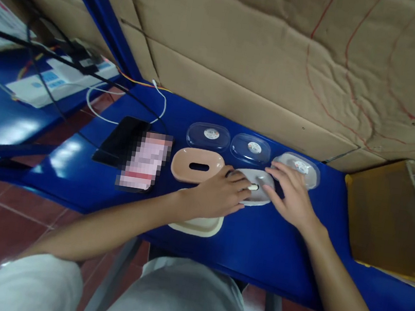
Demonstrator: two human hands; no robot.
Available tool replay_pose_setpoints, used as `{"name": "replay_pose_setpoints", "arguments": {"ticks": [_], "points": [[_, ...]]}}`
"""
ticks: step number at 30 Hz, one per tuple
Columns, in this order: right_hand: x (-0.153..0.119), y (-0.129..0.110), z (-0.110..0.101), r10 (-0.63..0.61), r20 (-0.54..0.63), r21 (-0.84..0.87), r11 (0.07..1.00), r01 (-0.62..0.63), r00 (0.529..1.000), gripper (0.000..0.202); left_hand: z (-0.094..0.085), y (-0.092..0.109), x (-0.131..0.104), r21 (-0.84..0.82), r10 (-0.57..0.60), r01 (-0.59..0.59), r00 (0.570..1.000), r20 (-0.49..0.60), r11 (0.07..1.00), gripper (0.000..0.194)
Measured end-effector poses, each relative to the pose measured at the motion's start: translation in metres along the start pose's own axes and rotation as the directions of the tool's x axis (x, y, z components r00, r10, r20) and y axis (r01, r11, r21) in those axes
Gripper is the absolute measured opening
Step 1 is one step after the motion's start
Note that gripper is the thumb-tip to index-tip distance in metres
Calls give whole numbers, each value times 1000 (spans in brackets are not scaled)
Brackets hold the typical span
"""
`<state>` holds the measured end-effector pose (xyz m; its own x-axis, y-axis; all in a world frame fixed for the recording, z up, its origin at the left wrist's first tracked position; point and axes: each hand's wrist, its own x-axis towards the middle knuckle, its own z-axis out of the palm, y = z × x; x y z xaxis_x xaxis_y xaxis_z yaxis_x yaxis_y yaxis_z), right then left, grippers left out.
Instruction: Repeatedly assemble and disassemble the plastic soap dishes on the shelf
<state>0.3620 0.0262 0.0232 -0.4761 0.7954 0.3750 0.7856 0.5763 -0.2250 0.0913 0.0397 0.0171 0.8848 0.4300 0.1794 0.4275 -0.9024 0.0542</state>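
Observation:
A pale grey oval dish (264, 180) with a slot in its middle lies on the blue table. Over its left side is my left hand (221, 194), palm down, its fingers drawn together with a small white piece (253, 187) at the fingertips, beside the slot. My right hand (291, 194) is at the dish's right rim, thumb and fingers apart. To the left sits a peach dish (186, 165) with a dark slot. A cream dish (200, 227) is partly hidden below my left forearm. Clear oval lids (208, 135) with round stickers form a row behind the dishes.
A pixelated phone-like object (146, 159) and a black object (120, 140) lie left of the dishes. White cable loops (164, 107) are behind them. An open cardboard box (393, 219) with clear wrapping stands at right. A cardboard wall (238, 51) rises behind the blue table (263, 252).

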Motion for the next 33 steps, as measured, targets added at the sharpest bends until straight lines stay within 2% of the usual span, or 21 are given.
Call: {"name": "replay_pose_setpoints", "arguments": {"ticks": [2,4,10,12,14,16,19,22,26,30,32,33], "points": [[-26,-3,4,1,3,-25,1000,-1,1000,46,0,0,1,-9,-9,9,1000,12,1000,24],[-39,-6,8,19,8,-23,1000,-19,1000,53,0,-1,2,-24,-8,8,1000,-3,1000,25],[-34,-20,11,-69,-44,-14,998,68,997,69,-2,-14,3,-152,-76,66,995,-62,986,36],[-35,-26,12,-98,-108,-45,995,94,989,61,-3,-19,4,-161,-106,88,989,-107,983,36],[-37,-32,14,-107,-201,-83,992,92,974,42,-2,-23,5,-132,-129,110,980,-150,985,36],[-37,-38,14,-115,-217,-96,991,96,969,25,1,-25,6,-88,-138,124,974,-177,988,35],[-34,-45,14,-184,-31,-60,981,182,982,16,5,-26,7,-43,-121,115,974,-190,992,33],[-32,-48,11,-234,115,21,972,233,966,13,5,-25,5,-24,-109,107,972,-207,994,32],[-37,-54,0,-212,256,194,967,165,943,11,4,-20,4,2,-65,67,977,-204,998,31],[-42,-61,-16,-194,379,323,944,68,905,16,6,-15,4,-14,-8,6,989,-145,1000,31],[-42,-61,-20,-209,393,407,913,35,895,14,6,-13,4,-30,-9,6,994,-108,1000,31],[-41,-59,-20,-212,365,450,892,28,906,12,6,-13,3,-34,-15,12,996,-93,999,31]]}}
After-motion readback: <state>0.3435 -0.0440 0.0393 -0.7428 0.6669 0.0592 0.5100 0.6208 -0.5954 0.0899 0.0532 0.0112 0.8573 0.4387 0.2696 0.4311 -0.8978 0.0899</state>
